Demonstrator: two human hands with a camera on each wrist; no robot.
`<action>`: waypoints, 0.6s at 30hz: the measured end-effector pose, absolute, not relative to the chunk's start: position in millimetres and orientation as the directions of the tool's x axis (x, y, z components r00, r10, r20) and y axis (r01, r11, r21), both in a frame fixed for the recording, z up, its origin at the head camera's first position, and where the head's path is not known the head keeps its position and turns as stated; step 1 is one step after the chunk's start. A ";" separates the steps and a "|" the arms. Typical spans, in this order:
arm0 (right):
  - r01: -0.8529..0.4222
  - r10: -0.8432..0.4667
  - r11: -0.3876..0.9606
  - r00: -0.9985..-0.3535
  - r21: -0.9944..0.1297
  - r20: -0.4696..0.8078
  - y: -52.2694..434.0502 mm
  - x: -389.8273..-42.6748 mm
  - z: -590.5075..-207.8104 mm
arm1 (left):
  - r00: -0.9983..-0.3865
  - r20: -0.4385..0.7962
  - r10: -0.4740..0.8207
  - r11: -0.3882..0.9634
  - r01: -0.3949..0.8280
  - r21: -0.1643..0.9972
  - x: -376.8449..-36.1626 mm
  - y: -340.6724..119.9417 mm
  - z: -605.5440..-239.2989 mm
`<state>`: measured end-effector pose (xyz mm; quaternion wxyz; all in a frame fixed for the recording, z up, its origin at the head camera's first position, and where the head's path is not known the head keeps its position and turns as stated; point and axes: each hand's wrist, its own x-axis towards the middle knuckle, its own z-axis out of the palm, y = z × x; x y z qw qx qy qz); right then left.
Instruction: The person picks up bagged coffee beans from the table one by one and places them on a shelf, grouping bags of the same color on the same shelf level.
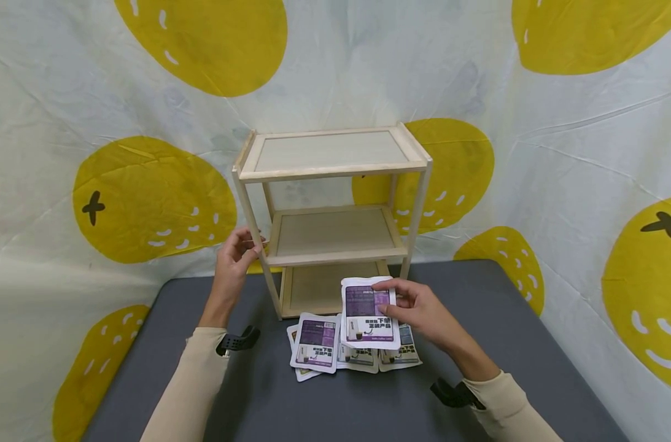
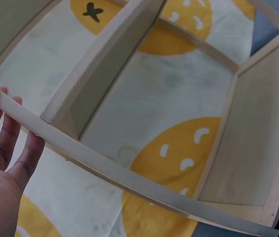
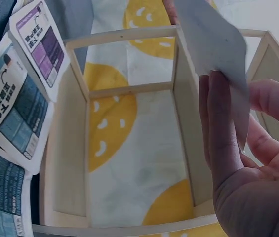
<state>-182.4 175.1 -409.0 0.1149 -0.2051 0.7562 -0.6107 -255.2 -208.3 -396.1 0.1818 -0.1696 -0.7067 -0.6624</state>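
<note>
A small three-tier wooden shelf (image 1: 332, 166) stands at the back of the grey table (image 1: 534, 344). My left hand (image 1: 237, 253) holds its front-left post (image 2: 80, 153), fingers (image 2: 3, 143) wrapped behind the wood. My right hand (image 1: 418, 307) pinches a white and purple packet (image 1: 368, 313) and holds it lifted in front of the bottom tier; the packet's plain back (image 3: 213, 39) shows in the right wrist view. Several more packets, purple (image 1: 315, 342) and blue (image 3: 8, 106), lie overlapping on the table just in front of the shelf.
A white cloth with big yellow shapes (image 1: 147, 196) hangs behind and beside the table. The shelf's three tiers (image 1: 335, 233) hold nothing. Bare grey tabletop lies left and right of the packets.
</note>
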 end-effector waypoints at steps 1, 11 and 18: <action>-0.176 -0.451 0.173 -0.889 -0.969 0.081 175.3 -182.5 -407.6 | -0.875 0.483 0.000 0.067 0.482 0.874 -255.3 -208.4 -396.2; -0.192 -0.457 0.186 -0.885 -0.964 0.088 177.3 -183.7 -392.3 | -0.875 0.484 0.003 0.069 0.483 0.873 -255.3 -208.2 -396.7; -0.218 -0.459 0.189 -0.881 -0.957 0.110 178.4 -183.5 -382.1 | -0.873 0.487 0.007 0.064 0.487 0.871 -254.9 -208.4 -396.2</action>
